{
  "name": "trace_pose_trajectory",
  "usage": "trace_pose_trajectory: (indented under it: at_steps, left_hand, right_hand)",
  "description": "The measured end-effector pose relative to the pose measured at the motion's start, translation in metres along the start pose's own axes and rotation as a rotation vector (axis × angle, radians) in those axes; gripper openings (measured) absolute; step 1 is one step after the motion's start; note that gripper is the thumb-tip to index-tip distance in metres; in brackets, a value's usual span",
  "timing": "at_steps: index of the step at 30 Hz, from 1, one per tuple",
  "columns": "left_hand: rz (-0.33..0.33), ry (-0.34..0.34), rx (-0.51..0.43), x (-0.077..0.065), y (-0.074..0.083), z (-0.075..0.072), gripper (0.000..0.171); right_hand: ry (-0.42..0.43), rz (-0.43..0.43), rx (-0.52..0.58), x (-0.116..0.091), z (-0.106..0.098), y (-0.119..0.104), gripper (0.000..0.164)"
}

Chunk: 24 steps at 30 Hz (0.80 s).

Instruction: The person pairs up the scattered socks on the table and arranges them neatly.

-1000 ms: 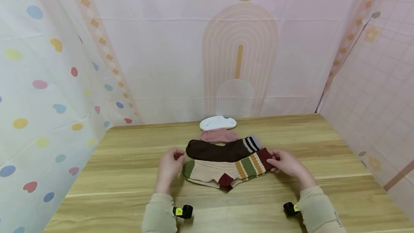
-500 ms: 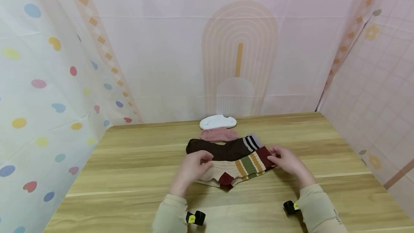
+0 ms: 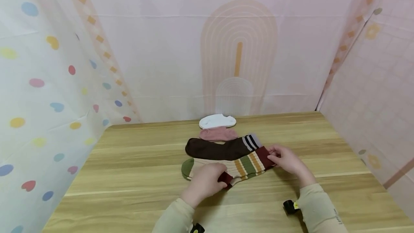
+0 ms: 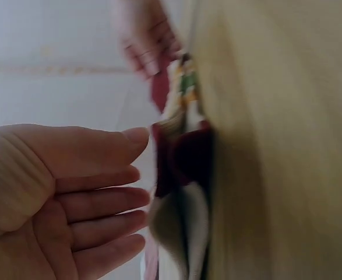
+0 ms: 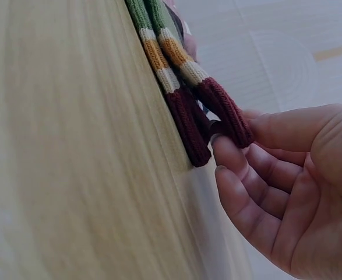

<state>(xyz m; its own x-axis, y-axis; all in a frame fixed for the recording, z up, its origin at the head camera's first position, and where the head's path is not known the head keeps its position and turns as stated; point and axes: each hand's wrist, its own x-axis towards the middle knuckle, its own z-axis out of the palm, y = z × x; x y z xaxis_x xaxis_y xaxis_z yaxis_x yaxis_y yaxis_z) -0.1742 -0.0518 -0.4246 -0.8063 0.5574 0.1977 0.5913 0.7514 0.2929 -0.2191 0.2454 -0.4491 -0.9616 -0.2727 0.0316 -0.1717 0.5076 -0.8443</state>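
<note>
A pair of cream ribbed socks (image 3: 248, 166) lies stacked on the wooden table, with green toes at left, maroon heels, and green and orange stripes near the maroon cuffs. My right hand (image 3: 285, 159) pinches the upper sock's cuff (image 5: 224, 109) between thumb and fingers; the right wrist view shows it lifted apart from the lower cuff (image 5: 188, 125). Over the foot part, my left hand (image 3: 207, 182) hovers beside the maroon heel (image 4: 193, 156), fingers nearly straight, thumb tip close to the fabric. It hides part of the foot in the head view.
Just behind lie dark brown socks (image 3: 213, 149) with grey, black-striped cuffs. Farther back, pink low socks (image 3: 218, 133) and white low socks (image 3: 217, 121) form a column on the wooden table (image 3: 129, 175). Patterned curtains (image 3: 168, 46) close off the back and sides.
My left hand has moved right from beside the green toe, across the foot, to the maroon heel. The right hand stays at the cuff. The socks look unmoved.
</note>
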Motion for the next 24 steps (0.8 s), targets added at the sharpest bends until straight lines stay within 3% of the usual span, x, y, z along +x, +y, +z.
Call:
trace_pose_trajectory:
  at_steps: [7,11,14,18,24]
  left_hand:
    - [-0.054,0.114,0.216,-0.002,0.017,0.019,0.027]
    - [-0.045,0.189,0.345,-0.002,0.022,0.028,0.026]
    - [-0.037,0.217,0.388,-0.002,0.024,0.031,0.026]
    - [-0.004,0.172,0.421,-0.002,0.026,0.028,0.026]
    - [0.079,0.03,0.483,-0.004,0.031,0.021,0.022]
  right_hand:
    - [0.002,0.006,-0.017,0.0,0.0,0.0,0.025]
    - [-0.004,0.007,-0.008,-0.001,0.0,-0.001,0.025]
    - [-0.014,0.005,-0.002,-0.001,0.001,-0.001,0.024]
    - [-0.018,0.012,0.003,0.0,0.001,0.001,0.021]
    - [-0.006,0.018,-0.006,0.0,0.0,0.002,0.02]
